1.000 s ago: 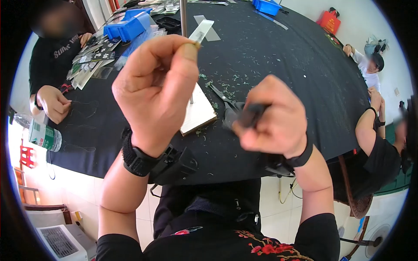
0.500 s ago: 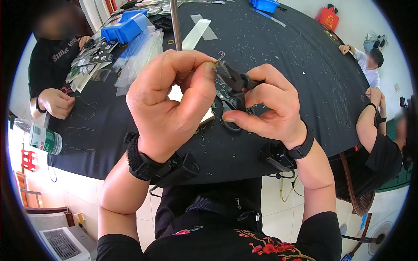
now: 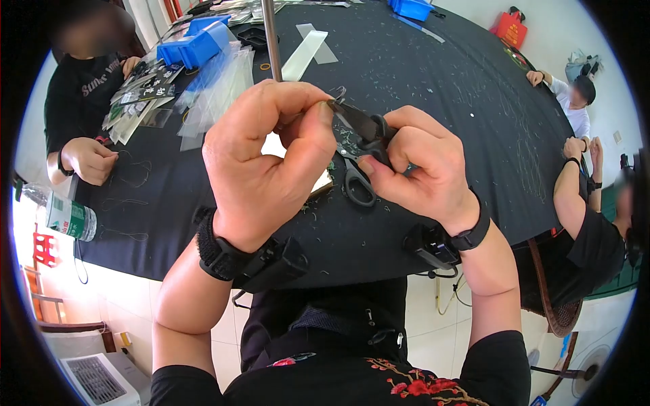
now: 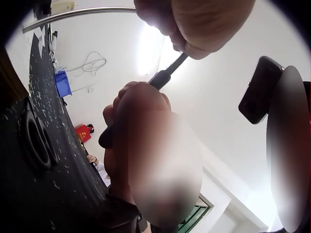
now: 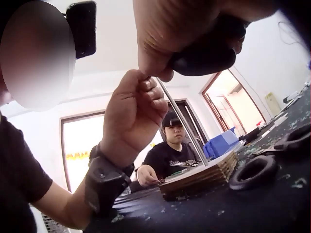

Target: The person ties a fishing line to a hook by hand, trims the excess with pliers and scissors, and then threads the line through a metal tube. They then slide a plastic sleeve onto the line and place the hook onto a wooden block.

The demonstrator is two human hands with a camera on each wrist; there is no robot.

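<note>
My left hand (image 3: 267, 159) pinches a small metal hook (image 3: 340, 93) between thumb and forefinger. My right hand (image 3: 426, 166) grips dark-handled pliers (image 3: 359, 122), whose tips meet the left fingertips at the hook. In the left wrist view the pliers (image 4: 159, 80) reach up from the right fist to the left fingers. Black-handled scissors (image 3: 359, 186) lie on the cloth below the pliers. Behind the left hand, a metal rod (image 3: 271, 40) rises from a layered board (image 5: 214, 172), which the hand partly hides in the head view. What the left palm covers is hidden.
White strips (image 3: 305, 55), clear plastic sheets (image 3: 220, 95) and a blue bin (image 3: 195, 47) lie on the black cloth (image 3: 433, 88), among green scraps. A bottle (image 3: 71, 215) lies at the left edge. Other people sit at both sides.
The right hand has brought the pliers up to the left fingertips, and the left hand has moved right and down. The white strip it held a second ago now lies on the table.
</note>
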